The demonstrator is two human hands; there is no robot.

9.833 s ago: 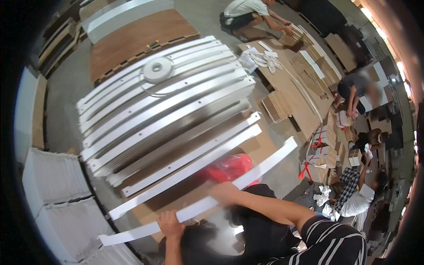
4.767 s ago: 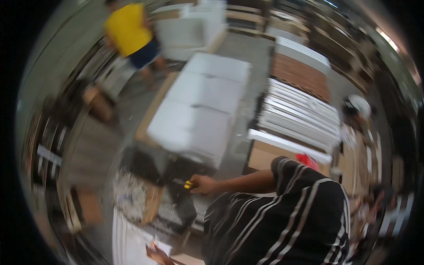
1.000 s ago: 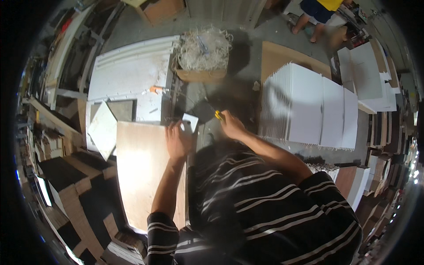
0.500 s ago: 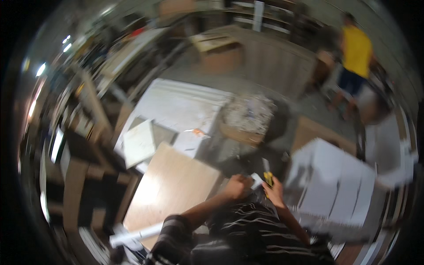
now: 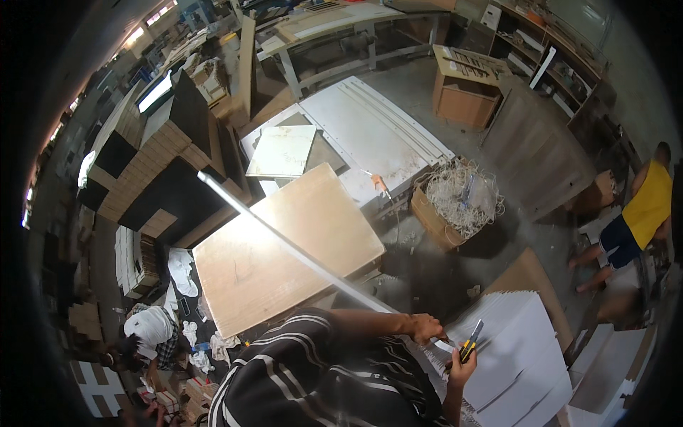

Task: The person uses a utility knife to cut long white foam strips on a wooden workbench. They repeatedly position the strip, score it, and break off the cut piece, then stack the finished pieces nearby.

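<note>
A long white strip (image 5: 299, 255) slants across from the upper left to my hands. Close to its near end, my left hand (image 5: 425, 328) is closed around it. In my right hand (image 5: 463, 368) is a yellow and black utility knife (image 5: 469, 341), pointing up beside the strip's end. Whether the knife touches the strip, I cannot tell. Below the strip lies a light wooden panel (image 5: 284, 206), and white sheets (image 5: 523, 356) are stacked just right of my hands.
A carton (image 5: 432, 213) full of tangled pale strips stands ahead, beside a white board table (image 5: 377, 117) with an orange-handled tool (image 5: 379, 183). Dark panels (image 5: 167, 192) are stacked at left. One person (image 5: 151, 334) crouches lower left; another in yellow (image 5: 649, 196) is at right.
My view has swung left, bringing the whole long strip and the crouching person into sight. Both hands now appear farther right and lower, still holding the strip and the knife.
</note>
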